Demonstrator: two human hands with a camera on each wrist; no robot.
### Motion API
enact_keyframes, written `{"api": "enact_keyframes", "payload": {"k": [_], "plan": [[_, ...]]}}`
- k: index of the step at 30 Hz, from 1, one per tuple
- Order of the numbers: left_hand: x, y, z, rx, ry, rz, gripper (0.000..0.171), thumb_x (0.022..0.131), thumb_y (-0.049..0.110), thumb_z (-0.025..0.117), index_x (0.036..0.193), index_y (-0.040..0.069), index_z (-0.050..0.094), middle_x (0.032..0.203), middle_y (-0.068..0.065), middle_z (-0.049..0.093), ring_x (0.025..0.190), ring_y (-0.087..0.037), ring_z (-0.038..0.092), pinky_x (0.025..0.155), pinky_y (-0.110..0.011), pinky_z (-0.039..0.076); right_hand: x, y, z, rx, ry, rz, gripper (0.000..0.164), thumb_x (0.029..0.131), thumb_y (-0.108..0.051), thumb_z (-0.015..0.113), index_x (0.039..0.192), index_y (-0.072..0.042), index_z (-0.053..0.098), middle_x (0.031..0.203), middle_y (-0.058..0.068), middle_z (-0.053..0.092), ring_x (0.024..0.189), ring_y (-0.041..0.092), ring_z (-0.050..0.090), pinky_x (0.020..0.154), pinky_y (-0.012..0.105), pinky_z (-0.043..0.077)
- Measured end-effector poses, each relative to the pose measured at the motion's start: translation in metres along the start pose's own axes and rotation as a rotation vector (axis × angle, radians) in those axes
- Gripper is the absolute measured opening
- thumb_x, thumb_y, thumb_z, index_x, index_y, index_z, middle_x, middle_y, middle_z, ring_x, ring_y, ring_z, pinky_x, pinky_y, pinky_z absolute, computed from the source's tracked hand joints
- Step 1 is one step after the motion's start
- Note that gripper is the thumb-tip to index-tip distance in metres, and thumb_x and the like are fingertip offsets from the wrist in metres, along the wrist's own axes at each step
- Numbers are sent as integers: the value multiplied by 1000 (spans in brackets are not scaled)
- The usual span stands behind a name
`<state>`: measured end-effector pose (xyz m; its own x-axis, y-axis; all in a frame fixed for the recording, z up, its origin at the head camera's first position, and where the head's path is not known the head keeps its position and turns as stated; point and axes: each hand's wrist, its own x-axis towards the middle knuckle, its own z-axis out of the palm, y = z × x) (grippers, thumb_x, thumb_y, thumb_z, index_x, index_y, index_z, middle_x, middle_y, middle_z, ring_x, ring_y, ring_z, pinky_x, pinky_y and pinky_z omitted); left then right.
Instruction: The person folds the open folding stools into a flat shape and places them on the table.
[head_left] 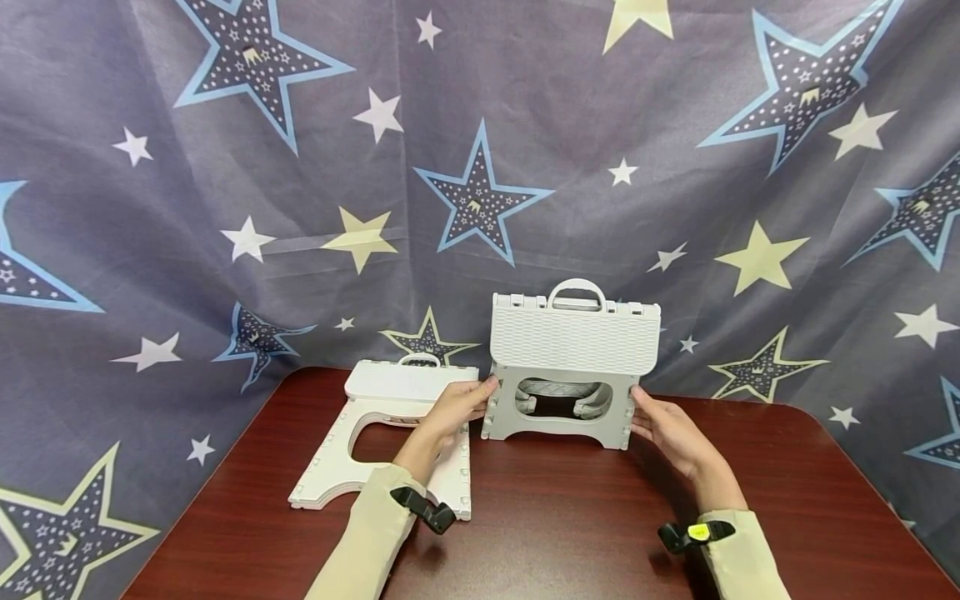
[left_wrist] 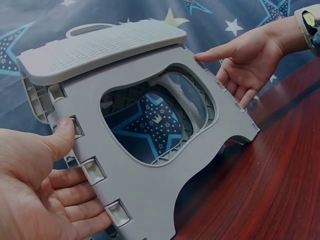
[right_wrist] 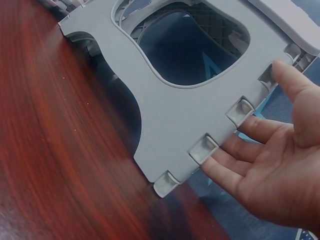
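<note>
A light grey folding stool [head_left: 558,429] stands partly folded at the back of the table, its textured seat [head_left: 573,333] tilted toward me and a loop handle on top. My left hand [head_left: 456,410] holds its left side edge, thumb in front; in the left wrist view the fingers [left_wrist: 80,210] reach to the edge's rear. On the opposite edge, my right hand [head_left: 671,429] grips likewise, its thumb [right_wrist: 290,77] pressing near the hinge slots. The lower leg edge touches the table in the right wrist view. Behind the front panel's opening, the rear parts are only partly visible.
A white folding stool [head_left: 337,454] lies folded flat on the left of the dark red wooden table [head_left: 570,533], partly under my left forearm. Close behind the table hangs a star-patterned grey curtain [head_left: 562,225].
</note>
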<state>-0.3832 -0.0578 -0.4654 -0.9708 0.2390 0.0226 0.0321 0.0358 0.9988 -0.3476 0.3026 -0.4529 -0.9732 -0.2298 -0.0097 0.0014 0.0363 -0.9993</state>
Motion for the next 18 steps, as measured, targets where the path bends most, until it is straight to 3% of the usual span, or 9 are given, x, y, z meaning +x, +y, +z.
{"api": "enact_keyframes", "payload": {"k": [3,12,18], "plan": [[1,-1,1,-11,19,-2,43,106,27,56,122,-12,66,110,-14,74,101,-18,70,109,-50,49,1,0,1,6,5,0,28,110,-35,43,113,-14,62,100,-10,65,97,6,62,93,20,53],[0,-2,6,-26,68,0,43,104,27,59,120,-12,67,97,-2,72,89,-10,66,108,-50,50,4,1,2,-24,31,21,51,111,-37,41,135,7,48,102,-11,65,99,4,61,94,19,52],[0,-1,9,-49,101,6,41,104,25,59,120,-12,67,100,-6,75,93,-12,69,109,-50,50,5,2,3,-27,35,15,60,111,-39,40,141,13,42,104,-11,66,101,3,62,94,18,51]]}}
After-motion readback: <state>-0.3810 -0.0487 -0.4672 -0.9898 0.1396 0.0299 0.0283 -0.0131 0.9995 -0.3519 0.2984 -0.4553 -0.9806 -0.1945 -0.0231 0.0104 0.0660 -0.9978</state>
